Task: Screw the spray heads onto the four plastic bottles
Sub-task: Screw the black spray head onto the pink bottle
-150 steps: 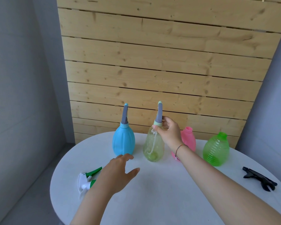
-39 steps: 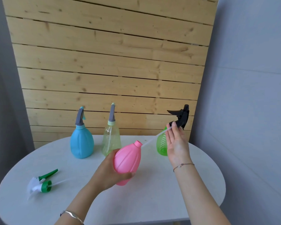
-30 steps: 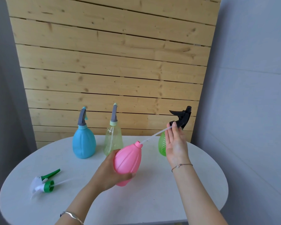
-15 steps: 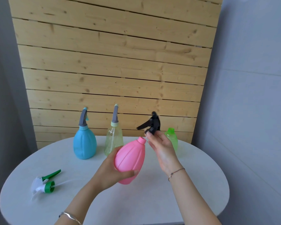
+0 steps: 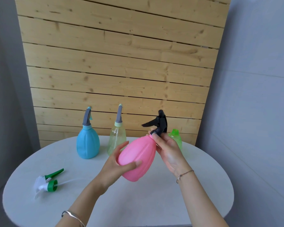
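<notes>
My left hand (image 5: 116,163) grips the pink bottle (image 5: 138,158), tilted above the table with its neck up and to the right. My right hand (image 5: 168,149) pinches the collar of the black spray head (image 5: 159,122), which sits on the pink bottle's neck; its tube is inside, out of sight. The blue bottle (image 5: 88,144) and the clear yellowish bottle (image 5: 116,140) stand at the back, each with a grey spray head on. A green bottle (image 5: 176,140) with an open neck stands behind my right hand. A white-and-green spray head (image 5: 47,182) lies at the table's left.
The round white table (image 5: 154,202) carries everything. A wooden slat wall (image 5: 118,63) rises right behind the bottles. Grey walls close in on both sides, and the table edge curves near at the front.
The camera swung right. My left hand picked up the pink bottle. My right hand fed the black spray head's tube into the neck and brought the head down onto it.
</notes>
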The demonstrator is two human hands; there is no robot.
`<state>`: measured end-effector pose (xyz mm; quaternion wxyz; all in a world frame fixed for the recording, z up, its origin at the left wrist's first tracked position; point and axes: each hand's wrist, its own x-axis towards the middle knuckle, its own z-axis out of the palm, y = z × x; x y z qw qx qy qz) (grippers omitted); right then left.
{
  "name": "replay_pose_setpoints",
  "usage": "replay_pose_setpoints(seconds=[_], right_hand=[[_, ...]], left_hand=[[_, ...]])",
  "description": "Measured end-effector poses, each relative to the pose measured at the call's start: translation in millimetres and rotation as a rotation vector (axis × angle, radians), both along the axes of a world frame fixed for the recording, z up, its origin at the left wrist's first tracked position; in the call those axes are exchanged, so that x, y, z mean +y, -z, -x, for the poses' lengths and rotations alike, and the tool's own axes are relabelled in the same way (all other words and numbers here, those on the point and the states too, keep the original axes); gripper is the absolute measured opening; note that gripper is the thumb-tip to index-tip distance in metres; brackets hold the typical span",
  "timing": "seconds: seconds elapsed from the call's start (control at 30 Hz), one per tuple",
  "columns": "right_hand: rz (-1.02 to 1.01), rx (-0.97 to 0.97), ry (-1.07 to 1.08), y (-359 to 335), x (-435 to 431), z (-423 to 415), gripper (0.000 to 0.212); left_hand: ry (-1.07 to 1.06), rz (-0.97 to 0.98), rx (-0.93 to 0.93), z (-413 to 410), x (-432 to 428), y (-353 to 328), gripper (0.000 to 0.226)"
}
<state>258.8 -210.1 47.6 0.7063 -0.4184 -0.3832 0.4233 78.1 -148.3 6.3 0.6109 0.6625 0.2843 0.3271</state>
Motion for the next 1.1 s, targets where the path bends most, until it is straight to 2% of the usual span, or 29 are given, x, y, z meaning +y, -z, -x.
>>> replay_pose_setpoints(seconds=[0.1, 0.17, 0.27, 0.33, 0.43, 0.53, 0.6, 0.73, 0.77, 0.83, 0.9, 1.0, 1.07, 1.1], right_hand=[[-0.018, -0.025, 0.013, -2.6, -2.8, -5.6, 0.044], [-0.023, -0.086, -0.002, -3.3, -4.8, -4.3, 0.041], [-0.05, -0.087, 0.042, -1.0, -4.7, 2.4, 0.041], [-0.057, -0.053, 0.08, 0.2, -3.4, 5.6, 0.034], [-0.008, -0.042, 0.164, -0.5, -1.9, 5.9, 0.022], [0.012, -0.039, 0.234, -0.5, 0.7, 8.6, 0.015], [0.011, -0.062, 0.265, 0.7, 2.8, 10.2, 0.012], [-0.035, -0.088, -0.022, -2.9, -1.1, 3.2, 0.037], [-0.037, -0.097, -0.079, -5.3, -3.0, 1.6, 0.039], [-0.033, -0.076, -0.078, -7.6, -4.1, 1.1, 0.042], [-0.021, -0.027, 0.042, -8.0, -3.1, 3.5, 0.045], [0.011, 0.063, 0.211, -3.0, 1.3, 4.7, 0.038], [0.035, 0.094, 0.242, -0.4, 2.2, 5.0, 0.029], [0.04, 0.089, 0.248, -0.1, 2.3, 5.1, 0.032]], left_hand=[[-0.067, 0.24, -0.166, -1.8, 0.2, -3.1, 0.093], [-0.087, 0.363, -0.246, -1.7, 3.6, -3.7, 0.083], [-0.057, 0.542, -0.263, -2.8, 7.1, 0.3, 0.06], [0.012, 0.659, -0.227, -3.9, 5.0, 2.7, 0.055], [0.024, 0.587, -0.142, -4.5, 5.9, 4.8, 0.061], [-0.033, 0.486, -0.167, -6.9, 6.8, 2.6, 0.066], [-0.045, 0.521, -0.181, -8.0, 6.8, 3.1, 0.063], [0.139, 0.903, -0.174, 1.0, 6.7, 2.4, 0.067], [0.179, 0.948, -0.176, 3.4, 6.5, 1.8, 0.069], [0.188, 0.907, -0.194, 3.3, 7.2, 1.0, 0.067], [0.114, 0.73, -0.22, -1.1, 8.1, -1.4, 0.065], [0.036, 0.463, -0.259, -5.3, 7.1, -4.0, 0.084], [0.044, 0.385, -0.265, -5.4, 5.4, -3.3, 0.093], [0.064, 0.381, -0.274, -5.3, 5.7, -2.2, 0.09]])
